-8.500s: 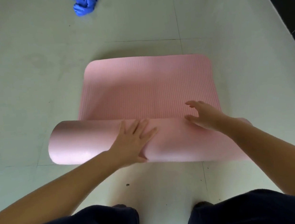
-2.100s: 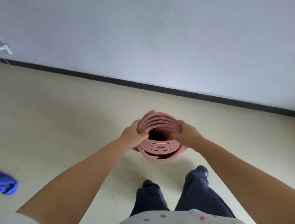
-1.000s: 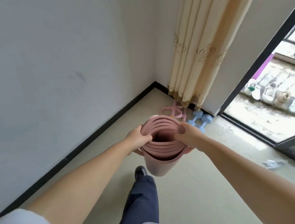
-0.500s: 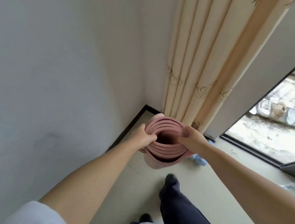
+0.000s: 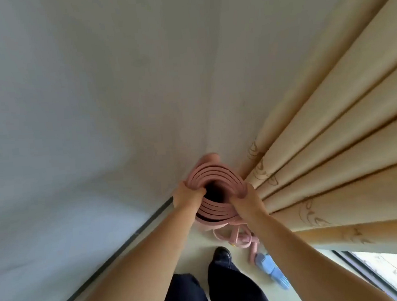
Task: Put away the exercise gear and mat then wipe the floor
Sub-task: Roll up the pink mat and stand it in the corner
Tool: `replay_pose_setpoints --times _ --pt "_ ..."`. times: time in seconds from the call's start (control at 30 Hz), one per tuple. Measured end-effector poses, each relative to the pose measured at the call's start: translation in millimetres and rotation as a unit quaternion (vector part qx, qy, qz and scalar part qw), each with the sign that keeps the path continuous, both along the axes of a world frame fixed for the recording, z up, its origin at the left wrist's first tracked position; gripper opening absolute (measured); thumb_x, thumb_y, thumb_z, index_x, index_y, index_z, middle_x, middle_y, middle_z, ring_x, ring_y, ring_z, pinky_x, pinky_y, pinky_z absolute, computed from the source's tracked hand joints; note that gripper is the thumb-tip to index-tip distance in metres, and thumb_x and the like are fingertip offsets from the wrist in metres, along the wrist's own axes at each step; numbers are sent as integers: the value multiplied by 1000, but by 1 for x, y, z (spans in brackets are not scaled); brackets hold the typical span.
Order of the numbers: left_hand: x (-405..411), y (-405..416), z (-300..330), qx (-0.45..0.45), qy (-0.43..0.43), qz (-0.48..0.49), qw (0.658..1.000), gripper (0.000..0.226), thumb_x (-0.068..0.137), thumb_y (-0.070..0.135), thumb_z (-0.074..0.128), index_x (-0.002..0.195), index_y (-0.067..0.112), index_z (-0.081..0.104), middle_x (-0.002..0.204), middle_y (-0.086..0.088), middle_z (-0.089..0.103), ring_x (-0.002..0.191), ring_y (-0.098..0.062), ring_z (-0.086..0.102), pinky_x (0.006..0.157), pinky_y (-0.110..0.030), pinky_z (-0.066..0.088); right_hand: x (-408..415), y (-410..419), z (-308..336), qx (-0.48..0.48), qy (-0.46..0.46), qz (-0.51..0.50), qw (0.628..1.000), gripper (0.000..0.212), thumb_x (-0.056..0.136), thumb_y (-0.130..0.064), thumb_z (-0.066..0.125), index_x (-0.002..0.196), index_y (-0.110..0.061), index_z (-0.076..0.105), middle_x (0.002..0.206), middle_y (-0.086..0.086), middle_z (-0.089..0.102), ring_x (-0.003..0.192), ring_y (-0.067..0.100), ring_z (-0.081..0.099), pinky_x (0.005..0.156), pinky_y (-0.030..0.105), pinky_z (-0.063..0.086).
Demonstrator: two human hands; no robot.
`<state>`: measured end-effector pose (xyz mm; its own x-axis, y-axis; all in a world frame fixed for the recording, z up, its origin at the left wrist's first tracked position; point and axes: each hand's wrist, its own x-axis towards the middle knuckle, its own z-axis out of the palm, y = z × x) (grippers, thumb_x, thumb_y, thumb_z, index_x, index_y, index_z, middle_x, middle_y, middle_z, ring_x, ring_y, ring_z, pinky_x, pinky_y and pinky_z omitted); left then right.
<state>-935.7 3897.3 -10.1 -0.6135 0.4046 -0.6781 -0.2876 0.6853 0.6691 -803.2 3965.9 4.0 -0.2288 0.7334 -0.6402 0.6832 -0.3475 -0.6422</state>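
No brand, label or writing readable on anything here; the only marks are swirl motifs on the curtain (image 5: 335, 153). We count one rolled pink mat (image 5: 216, 196), stood on end in the room corner, wall (image 5: 94, 111) on its left and curtain folds touching its right. About five coil layers show at its open top. Two hands: our left hand (image 5: 188, 196) clasps the left rim of the roll, fingers curled over the edge; our right hand (image 5: 246, 200) clamps the right rim the same way. On the floor (image 5: 188, 248) just behind the mat: one pink loop of band or rope (image 5: 241, 238), exact kind unclear. Beside it, one light-blue dumbbell (image 5: 271, 269). One dark shoe (image 5: 222, 255) visible.
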Motion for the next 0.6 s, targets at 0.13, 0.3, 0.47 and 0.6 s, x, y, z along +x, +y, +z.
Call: replay_pose_setpoints --times 0.13,0.3,0.47,0.6 --pt "-47 58 -44 21 -45 -23 999 59 80 14 62 135 18 39 124 -7 54 110 -30 55 95 -48 49 -43 52 -46 -12 11 -52 999 57 86 -18 61 138 -14 37 125 9 54 113 30 54 91 40 48" --pt "-96 121 -109 35 -36 -70 996 52 84 4 56 132 16 40 117 -6 53 102 -24 54 84 -33 49 -86 100 -120 -21 40 -115 992 58 85 -13 61 137 -14 37 124 8 54 111 27 55 91 40 50" --pt "-114 152 -164 16 -22 -91 995 55 83 6 59 133 19 40 121 -7 56 101 -24 56 83 -35 50 -113 137 -179 -9 7 -114 993 57 87 -16 61 138 -14 36 127 8 55 112 30 56 85 33 47" --pt "-112 168 -181 6 7 -122 992 69 85 21 62 144 24 27 135 -8 47 117 -29 52 97 -45 49 -116 162 -191 8 -15 -80 997 61 91 -19 58 143 -16 27 131 9 52 115 31 55 83 31 46"
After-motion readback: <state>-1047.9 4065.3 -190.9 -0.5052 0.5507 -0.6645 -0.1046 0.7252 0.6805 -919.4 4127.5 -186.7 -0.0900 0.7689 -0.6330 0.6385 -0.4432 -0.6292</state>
